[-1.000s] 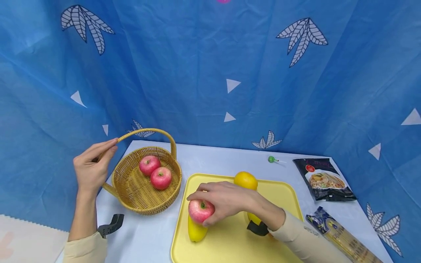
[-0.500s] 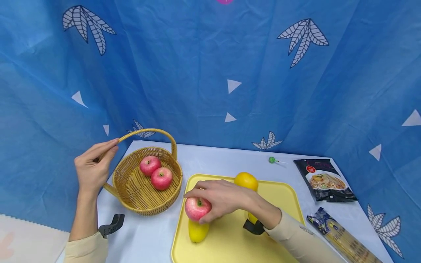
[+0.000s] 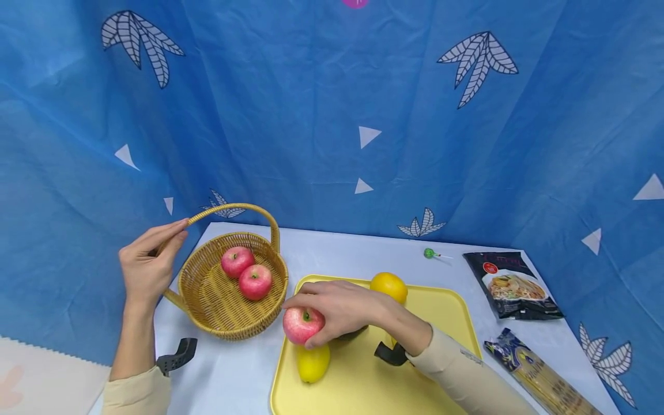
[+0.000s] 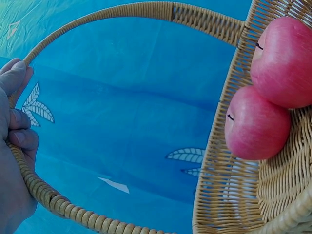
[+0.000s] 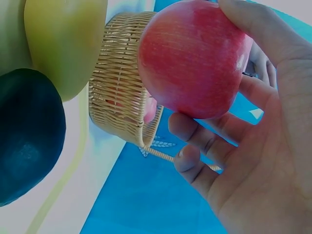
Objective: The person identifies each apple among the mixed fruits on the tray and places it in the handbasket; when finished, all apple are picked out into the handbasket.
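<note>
My left hand (image 3: 150, 262) grips the handle (image 4: 97, 222) of a round wicker basket (image 3: 207, 314), its fingers curled round the cane in the left wrist view. Two red apples (image 3: 255, 282) lie side by side inside the basket. Over the left part of a yellow tray (image 3: 363, 380), my right hand (image 3: 342, 308) holds a third apple (image 5: 195, 58) between thumb and fingers, clear of the tray. Just below that apple in the head view lies a yellow mango-like fruit (image 3: 313, 364). A dark green rounded fruit (image 5: 29, 136), mostly covered by my right hand in the head view, sits beside it.
An orange-yellow fruit (image 3: 389, 286) lies at the tray's back, with another yellow thing partly behind my right wrist. A green lollipop (image 3: 429, 253), a black food packet (image 3: 513, 285) and a bag of noodles (image 3: 539, 372) lie beyond the tray. A blue curtain (image 3: 311, 115) hangs behind the table.
My right hand has moved left with the apple, toward the basket, uncovering more of the yellow fruit and part of the dark one. My left hand keeps its grip on the handle.
</note>
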The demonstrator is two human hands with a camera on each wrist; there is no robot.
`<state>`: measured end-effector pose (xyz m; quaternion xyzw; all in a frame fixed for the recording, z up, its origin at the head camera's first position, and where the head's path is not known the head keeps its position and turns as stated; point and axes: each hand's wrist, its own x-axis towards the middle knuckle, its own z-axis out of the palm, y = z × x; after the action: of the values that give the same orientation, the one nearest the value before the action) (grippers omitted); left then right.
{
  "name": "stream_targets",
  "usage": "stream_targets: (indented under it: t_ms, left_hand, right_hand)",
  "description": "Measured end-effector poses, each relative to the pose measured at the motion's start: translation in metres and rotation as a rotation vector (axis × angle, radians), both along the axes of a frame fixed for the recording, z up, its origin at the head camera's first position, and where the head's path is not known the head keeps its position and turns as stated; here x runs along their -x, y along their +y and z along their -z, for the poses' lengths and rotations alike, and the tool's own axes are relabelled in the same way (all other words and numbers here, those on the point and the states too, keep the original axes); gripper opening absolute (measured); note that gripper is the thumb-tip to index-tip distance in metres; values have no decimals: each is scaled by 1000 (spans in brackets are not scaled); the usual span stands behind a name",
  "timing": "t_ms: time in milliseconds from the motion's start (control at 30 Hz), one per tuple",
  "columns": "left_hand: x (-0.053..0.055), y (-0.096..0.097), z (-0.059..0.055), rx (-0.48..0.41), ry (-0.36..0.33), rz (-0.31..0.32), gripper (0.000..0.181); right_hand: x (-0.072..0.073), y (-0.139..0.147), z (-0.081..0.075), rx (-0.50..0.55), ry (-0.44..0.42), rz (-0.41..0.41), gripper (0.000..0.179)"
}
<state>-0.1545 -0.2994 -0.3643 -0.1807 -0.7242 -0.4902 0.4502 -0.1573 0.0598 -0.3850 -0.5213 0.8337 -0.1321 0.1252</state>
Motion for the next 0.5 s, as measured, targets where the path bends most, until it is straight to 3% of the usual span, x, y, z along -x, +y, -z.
stream_targets:
  t_ms: [500]
  left_hand:
    - [-1,2,-2,-2,2,-7,20]
  right_hand:
    - [7,-12,3,15,-34,-14,67]
